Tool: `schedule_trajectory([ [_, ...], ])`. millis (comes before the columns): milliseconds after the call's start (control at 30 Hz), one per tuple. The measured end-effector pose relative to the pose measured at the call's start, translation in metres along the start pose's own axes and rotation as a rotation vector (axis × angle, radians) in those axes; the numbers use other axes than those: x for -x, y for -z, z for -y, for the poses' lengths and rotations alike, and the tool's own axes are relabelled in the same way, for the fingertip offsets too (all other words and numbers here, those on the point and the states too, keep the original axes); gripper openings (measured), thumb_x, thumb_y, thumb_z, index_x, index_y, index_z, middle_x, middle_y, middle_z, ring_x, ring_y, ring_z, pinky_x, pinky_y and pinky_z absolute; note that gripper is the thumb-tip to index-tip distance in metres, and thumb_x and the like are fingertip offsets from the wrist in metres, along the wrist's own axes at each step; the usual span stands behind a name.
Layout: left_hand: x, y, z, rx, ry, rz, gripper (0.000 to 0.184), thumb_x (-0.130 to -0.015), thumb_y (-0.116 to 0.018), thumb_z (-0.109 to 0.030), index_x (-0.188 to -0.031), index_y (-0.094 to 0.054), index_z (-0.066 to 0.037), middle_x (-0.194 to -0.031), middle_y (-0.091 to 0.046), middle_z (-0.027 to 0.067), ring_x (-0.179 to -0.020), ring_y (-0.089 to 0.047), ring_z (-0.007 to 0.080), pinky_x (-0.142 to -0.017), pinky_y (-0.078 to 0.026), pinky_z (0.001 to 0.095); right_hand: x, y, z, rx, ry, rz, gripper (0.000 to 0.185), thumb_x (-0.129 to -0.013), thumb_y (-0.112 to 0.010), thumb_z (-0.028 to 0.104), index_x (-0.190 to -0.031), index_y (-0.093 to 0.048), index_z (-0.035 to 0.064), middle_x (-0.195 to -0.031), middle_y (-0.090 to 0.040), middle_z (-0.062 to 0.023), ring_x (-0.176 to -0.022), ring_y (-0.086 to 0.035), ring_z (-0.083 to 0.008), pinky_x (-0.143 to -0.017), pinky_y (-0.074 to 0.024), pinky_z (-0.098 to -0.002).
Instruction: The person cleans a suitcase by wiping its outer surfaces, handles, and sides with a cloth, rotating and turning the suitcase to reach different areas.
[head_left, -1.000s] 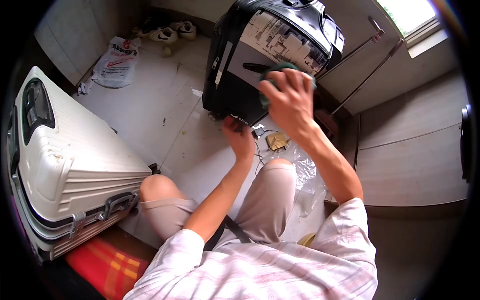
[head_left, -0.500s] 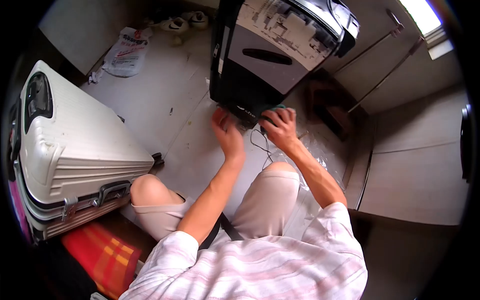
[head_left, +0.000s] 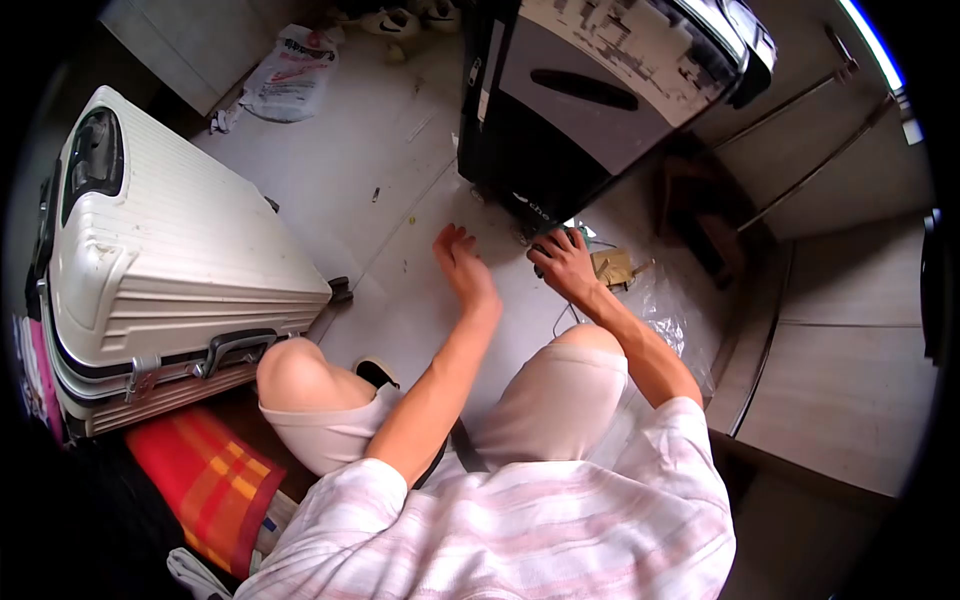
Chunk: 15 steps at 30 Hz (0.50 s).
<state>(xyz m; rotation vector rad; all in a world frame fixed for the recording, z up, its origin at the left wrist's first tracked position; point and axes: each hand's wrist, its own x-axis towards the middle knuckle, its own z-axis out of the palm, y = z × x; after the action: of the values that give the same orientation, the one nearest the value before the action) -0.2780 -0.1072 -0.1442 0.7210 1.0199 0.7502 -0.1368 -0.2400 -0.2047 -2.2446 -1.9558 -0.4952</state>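
A black and grey suitcase [head_left: 570, 125] with a skyline print stands at the upper middle. At its bottom corner my right hand [head_left: 565, 262] is closed on a dark green cloth [head_left: 580, 232], mostly hidden by the fingers. My left hand [head_left: 465, 265] is held over the floor just below and left of that corner, fingers apart and slightly curled, with nothing in it. A tan piece [head_left: 613, 268] and a thin cable [head_left: 567, 318] lie on the floor beside my right hand.
A cream hard-shell suitcase [head_left: 190, 240] is at the left, above a red and orange cloth [head_left: 205, 480]. Clear plastic wrap [head_left: 662, 318] lies right of my knee. A white plastic bag [head_left: 292, 78] and shoes [head_left: 392, 22] are farther back. Cabinets [head_left: 850, 330] line the right.
My right hand has come down with the cloth from the black suitcase's front to its bottom corner. My left hand has come away from the suitcase. The view has shifted.
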Motion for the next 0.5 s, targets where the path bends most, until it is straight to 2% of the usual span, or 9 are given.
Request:
schedule_trajectory([
  [133, -0.003, 0.001, 0.016, -0.006, 0.012, -0.019, 0.040, -0.097, -0.037, -0.028, -0.134, -0.046, -0.016, -0.136, -0.051, 0.0047, -0.118, -0.051, 0.0193, -0.099, -0.035, 0.0390, -0.102, 0.098, 0.022, 0.068, -0.006, -0.417, 0.026, -0.071, -0.064, 0.020, -0.096, -0.069, 0.0171, -0.119, -0.065, -0.0031, -0.116, -0.052, -0.0225, -0.097, -0.0372, -0.0464],
  [200, 0.003, 0.000, 0.024, -0.025, 0.031, 0.004, 0.041, -0.097, -0.037, -0.029, -0.135, -0.046, -0.016, -0.136, -0.051, 0.0050, -0.118, -0.050, 0.0196, -0.099, -0.034, 0.0396, -0.135, 0.076, 0.009, 0.155, 0.006, -0.344, 0.027, -0.071, -0.064, 0.020, -0.097, -0.069, 0.0165, -0.118, -0.066, -0.0045, -0.116, -0.053, -0.0222, -0.097, -0.0376, -0.0453],
  [267, 0.004, 0.001, 0.021, -0.047, 0.036, 0.036, 0.041, -0.097, -0.037, -0.029, -0.135, -0.045, -0.016, -0.137, -0.051, 0.0054, -0.118, -0.050, 0.0199, -0.100, -0.034, 0.0401, -0.124, 0.044, 0.004, 0.245, 0.012, -0.282, 0.028, -0.072, -0.063, 0.021, -0.099, -0.070, 0.0159, -0.116, -0.067, -0.0058, -0.116, -0.054, -0.0220, -0.097, -0.0380, -0.0443],
  [333, 0.003, 0.008, 0.006, -0.034, 0.061, -0.028, 0.042, -0.097, -0.037, -0.029, -0.136, -0.045, -0.015, -0.137, -0.051, 0.0061, -0.119, -0.050, 0.0205, -0.101, -0.034, 0.0416, -0.076, -0.026, 0.016, 0.400, 0.051, -0.042, 0.024, -0.073, -0.063, 0.021, -0.094, -0.072, 0.0144, -0.107, -0.070, -0.0063, -0.113, -0.056, -0.0209, -0.097, -0.0389, -0.0418],
  [400, -0.004, 0.015, 0.003, -0.030, 0.040, -0.045, 0.043, -0.097, -0.037, -0.030, -0.136, -0.045, -0.015, -0.137, -0.051, 0.0064, -0.119, -0.050, 0.0209, -0.101, -0.034, 0.0422, -0.041, -0.032, 0.038, 0.209, -0.065, 0.244, 0.019, -0.074, -0.062, 0.022, -0.086, -0.073, 0.0133, -0.096, -0.070, -0.0048, -0.109, -0.057, -0.0211, -0.101, -0.0384, -0.0412],
  [433, -0.008, 0.015, 0.003, -0.020, 0.017, -0.067, 0.043, -0.097, -0.038, -0.031, -0.136, -0.045, -0.015, -0.137, -0.051, 0.0067, -0.119, -0.050, 0.0213, -0.102, -0.033, 0.0428, -0.044, -0.037, 0.039, 0.210, -0.062, 0.231, 0.019, -0.074, -0.062, 0.022, -0.086, -0.073, 0.0133, -0.096, -0.070, -0.0048, -0.109, -0.057, -0.0211, -0.101, -0.0384, -0.0412],
  [500, -0.005, 0.013, 0.012, -0.044, -0.004, -0.044, 0.043, -0.096, -0.038, -0.032, -0.135, -0.046, -0.015, -0.137, -0.051, 0.0070, -0.119, -0.051, 0.0214, -0.102, -0.034, 0.0427, -0.058, -0.049, 0.048, 0.170, 0.094, -0.008, 0.015, -0.073, -0.062, 0.023, -0.076, -0.073, 0.0139, -0.087, -0.069, -0.0039, -0.105, -0.058, -0.0219, -0.100, -0.0391, -0.0395],
])
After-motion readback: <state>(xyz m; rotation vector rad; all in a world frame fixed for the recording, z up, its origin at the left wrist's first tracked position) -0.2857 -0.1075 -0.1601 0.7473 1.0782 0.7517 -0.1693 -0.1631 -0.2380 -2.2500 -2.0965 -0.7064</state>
